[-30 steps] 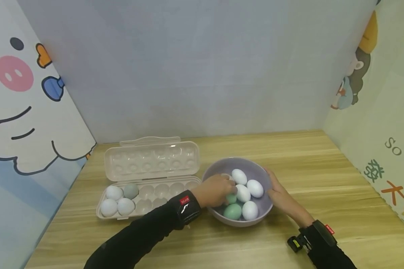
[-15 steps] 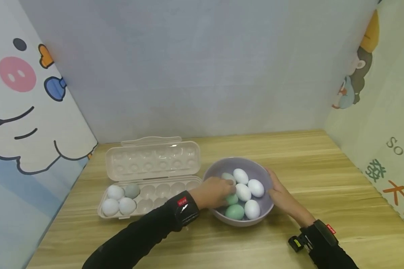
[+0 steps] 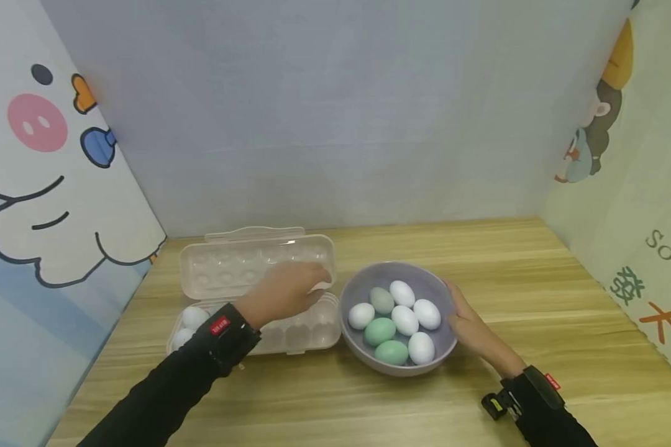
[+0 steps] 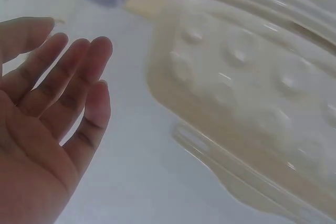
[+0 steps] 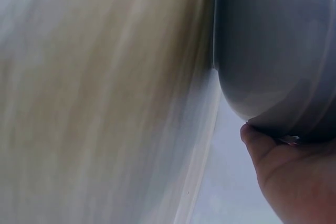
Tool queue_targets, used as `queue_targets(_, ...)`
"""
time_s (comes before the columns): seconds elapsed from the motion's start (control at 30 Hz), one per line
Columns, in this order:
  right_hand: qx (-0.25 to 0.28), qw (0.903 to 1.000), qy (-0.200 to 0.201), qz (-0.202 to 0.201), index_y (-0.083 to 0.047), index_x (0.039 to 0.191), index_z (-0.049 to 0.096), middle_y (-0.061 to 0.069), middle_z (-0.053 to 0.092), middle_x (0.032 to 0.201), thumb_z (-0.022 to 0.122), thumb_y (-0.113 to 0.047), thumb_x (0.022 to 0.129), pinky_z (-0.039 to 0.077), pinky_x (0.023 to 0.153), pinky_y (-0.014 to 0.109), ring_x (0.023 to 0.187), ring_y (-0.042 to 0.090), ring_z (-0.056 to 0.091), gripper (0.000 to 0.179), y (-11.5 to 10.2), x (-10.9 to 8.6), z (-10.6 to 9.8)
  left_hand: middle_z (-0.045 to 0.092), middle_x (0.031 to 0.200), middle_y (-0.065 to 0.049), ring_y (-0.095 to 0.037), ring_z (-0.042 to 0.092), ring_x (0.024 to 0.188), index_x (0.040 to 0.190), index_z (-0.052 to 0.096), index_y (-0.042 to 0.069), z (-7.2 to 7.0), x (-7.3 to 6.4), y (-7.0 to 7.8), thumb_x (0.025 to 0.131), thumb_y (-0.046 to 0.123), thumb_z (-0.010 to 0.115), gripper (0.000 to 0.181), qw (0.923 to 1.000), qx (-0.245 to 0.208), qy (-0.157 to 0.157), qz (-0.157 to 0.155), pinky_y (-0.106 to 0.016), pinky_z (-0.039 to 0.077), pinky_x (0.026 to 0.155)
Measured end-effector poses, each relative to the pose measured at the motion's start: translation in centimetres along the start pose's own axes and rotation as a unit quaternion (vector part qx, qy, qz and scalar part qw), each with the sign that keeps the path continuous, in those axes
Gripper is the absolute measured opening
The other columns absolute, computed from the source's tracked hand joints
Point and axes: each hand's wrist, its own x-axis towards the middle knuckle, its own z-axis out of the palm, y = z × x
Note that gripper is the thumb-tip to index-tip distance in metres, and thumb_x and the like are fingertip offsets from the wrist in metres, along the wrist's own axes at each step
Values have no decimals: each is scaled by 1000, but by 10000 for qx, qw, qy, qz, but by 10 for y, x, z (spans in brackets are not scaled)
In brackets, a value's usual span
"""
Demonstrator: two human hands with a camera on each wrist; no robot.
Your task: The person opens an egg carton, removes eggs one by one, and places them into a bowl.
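Note:
My left hand point(image 3: 287, 288) hovers over the right half of a clear egg carton point(image 3: 299, 335). In the left wrist view its fingers are loosely bent, with nothing between them. White eggs point(image 3: 195, 317) sit in the carton's left end; the forearm hides its middle cups. To the right stands a purple-grey bowl point(image 3: 349, 288) with several white eggs point(image 3: 405, 321), two green eggs point(image 3: 391, 352) and a grey-green egg point(image 3: 382, 300). My right hand point(image 3: 472, 326) grips the bowl's right side at the rim, its fingers partly hidden by the wall.
The carton's lid point(image 3: 212, 267) lies folded back behind the cups. All stands on a wood-grain table point(image 3: 341, 406). A pale grey backdrop point(image 3: 335, 124) rises behind, with printed cartoon panels at left point(image 3: 33, 174) and right point(image 3: 615, 205).
My left hand has left the bowl and moved leftward and up over the carton, uncovering the white, green and grey-green eggs at the bowl's left. The right hand keeps its hold on the bowl.

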Motion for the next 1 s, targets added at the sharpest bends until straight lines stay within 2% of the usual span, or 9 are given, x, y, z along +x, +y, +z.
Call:
queue_targets(0.13,-27,10000,-9,-27,-2,139,9,27,9,143,31,11,77,18,95,66,127,47,11,67,0,1,0,59,88,-1,-15,57,78,95,60,10,-5,-33,-21,77,11,64,19,9993,199,49,-320,-30,49,67)
queue_targets(0.23,2,10000,-17,3,-3,139,9,26,9,143,30,11,77,20,94,66,127,47,11,67,0,1,0,60,88,-2,-15,57,78,95,60,10,-5,-56,-33,78,11,65,18,9971,237,-132,-707,-30,49,67)
queue_targets(0.4,-43,10000,-10,34,-3,139,9,27,9,143,31,11,77,21,94,66,127,48,11,68,0,1,0,60,91,-5,-19,58,80,98,59,8,-7,-88,-51,78,11,65,21,9860,210,-617,-1538,-35,50,69)
queue_targets(0.5,-97,9999,15,59,-2,139,9,28,8,142,32,11,77,22,93,65,126,50,11,67,0,1,-1,59,92,-7,-23,57,81,98,59,5,-5,-103,-66,76,10,65,23,9782,130,-828,-1898,-39,49,70)
queue_targets(0.6,12,9999,3,125,-2,139,8,29,7,142,31,11,77,25,92,65,125,51,12,67,-2,0,1,57,89,-5,-23,56,80,97,59,4,-1,-115,-78,74,12,64,24,9678,-103,-1121,-2252,-41,48,72)
queue_targets(0.73,132,9996,-22,244,-3,139,8,28,7,142,31,12,77,28,90,64,125,51,13,68,-3,-1,3,57,87,-1,-19,54,79,94,60,6,9,-126,-89,71,17,65,26,9571,-423,-1402,-2501,-42,47,74)
queue_targets(0.77,118,9996,-33,250,-3,139,8,28,7,143,31,11,77,25,92,64,126,50,12,68,-2,-1,3,57,87,0,-18,54,80,94,60,7,12,-129,-92,70,18,66,27,9556,-459,-1432,-2533,-42,47,75)
queue_targets(0.9,54,9997,-25,221,-2,139,8,28,7,143,31,11,77,22,94,64,127,49,11,68,-2,-1,1,58,89,-1,-20,55,84,95,60,6,18,-132,-97,68,19,68,31,9567,-470,-1364,-2527,-43,46,76)
queue_targets(1.0,-11,9998,12,185,-3,139,8,28,7,143,32,11,77,22,94,64,127,49,11,68,-2,0,0,57,85,0,-18,53,78,90,60,6,20,-129,-98,67,18,69,28,9573,-430,-1302,-2544,-41,47,71)
